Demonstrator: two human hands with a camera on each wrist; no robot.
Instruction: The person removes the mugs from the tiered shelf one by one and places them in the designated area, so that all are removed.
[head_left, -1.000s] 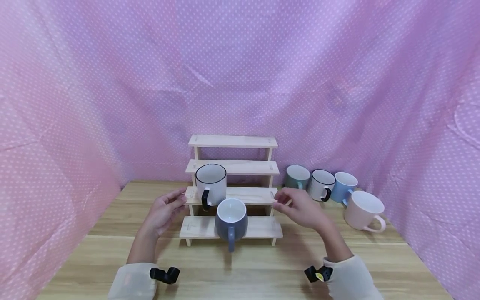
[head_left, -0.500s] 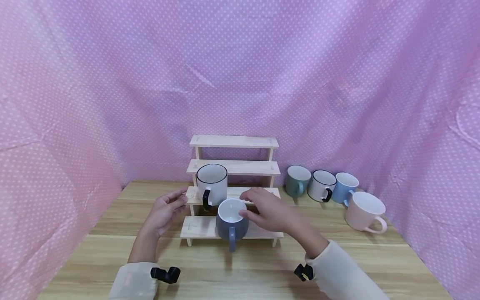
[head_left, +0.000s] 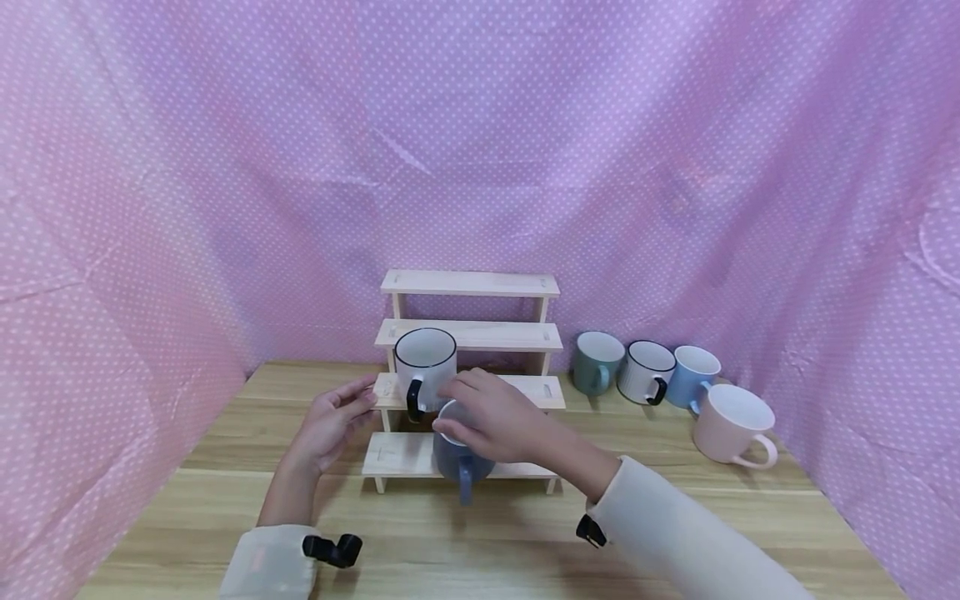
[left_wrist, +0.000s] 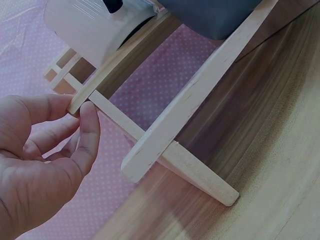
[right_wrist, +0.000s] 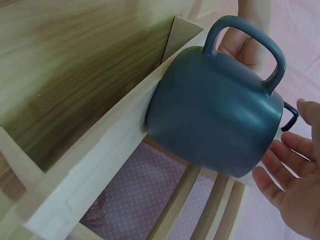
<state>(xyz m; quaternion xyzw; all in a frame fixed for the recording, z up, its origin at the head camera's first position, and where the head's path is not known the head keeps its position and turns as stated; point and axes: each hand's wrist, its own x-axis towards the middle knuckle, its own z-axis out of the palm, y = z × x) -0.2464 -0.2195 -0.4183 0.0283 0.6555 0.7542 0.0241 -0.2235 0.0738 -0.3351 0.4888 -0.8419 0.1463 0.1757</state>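
A wooden stepped display shelf stands mid-table. My left hand pinches the left end of its second board from the bottom, thumb and finger on the board's tip in the left wrist view. A white mug with black rim and handle sits on that board. On the lowest board stands a grey-blue mug, its handle toward me. My right hand is over this mug's opening, partly hiding it. In the right wrist view its fingers are spread beside the rim.
At the right of the wooden table stand a green mug, a second white mug with black handle, a light blue mug and a pink mug. A dotted pink-purple cloth hangs behind.
My right hand has moved left from the shelf's right end to over the grey-blue mug. The left hand stays at the board's end, and the mugs keep their places.
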